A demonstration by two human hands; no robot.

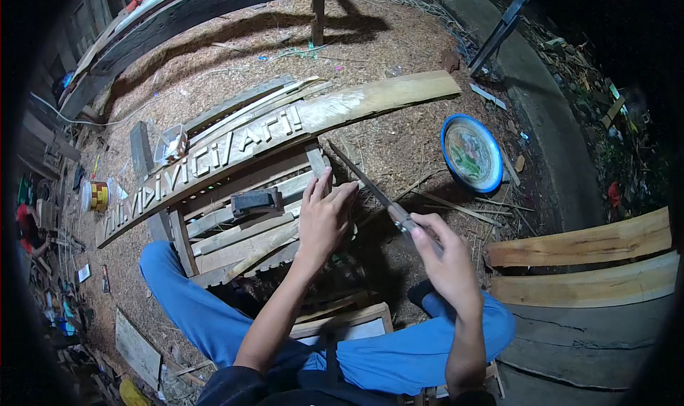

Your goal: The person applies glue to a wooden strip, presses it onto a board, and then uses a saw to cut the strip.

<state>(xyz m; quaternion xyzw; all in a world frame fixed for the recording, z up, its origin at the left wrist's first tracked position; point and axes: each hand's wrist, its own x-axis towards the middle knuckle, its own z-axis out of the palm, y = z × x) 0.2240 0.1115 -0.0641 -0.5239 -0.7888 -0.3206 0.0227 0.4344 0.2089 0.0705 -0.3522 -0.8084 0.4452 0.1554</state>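
My right hand (449,263) is closed around the handle of a long, narrow-bladed tool (363,178), whose dark blade points up and left. My left hand (326,210) is bent over the end of a slatted wooden pallet (249,242); what its fingers hold, if anything, is hidden. A dark block (256,201) sits on the slats. Across the pallet's far side lies a long board (385,101) with raised pale letters.
A blue-rimmed round tray (472,153) rests on the sawdust at the right. Two light planks (584,242) lie at the lower right. A bench (214,18) stands at the back, a patterned tub (95,196) at the left, and a clear container (171,144) behind the board.
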